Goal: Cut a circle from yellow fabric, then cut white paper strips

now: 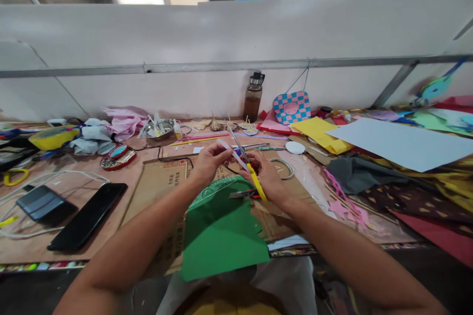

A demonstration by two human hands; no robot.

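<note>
My left hand (207, 161) pinches one end of a thin whitish strip (239, 159) between thumb and fingers. Yellow-handled scissors (257, 184) are in my right hand (268, 174), their blades pointing up and away beside the strip. The strip's lower end reaches the right fingers; whether they grip it too, I cannot tell. Below the hands, a green sheet (223, 241) with a jagged right edge lies over flattened cardboard (155, 202). A small red-handled tool (242, 194) rests on the sheet's upper part, under my right hand.
A phone (88, 216) and a dark charger block (46, 205) with white cable lie left. Behind stand a metal bowl (160, 130) and a drink bottle (253, 97). Right are a ring (290, 171), a white sheet (402, 142), fabric (351, 174) and pink braided cord (338, 187).
</note>
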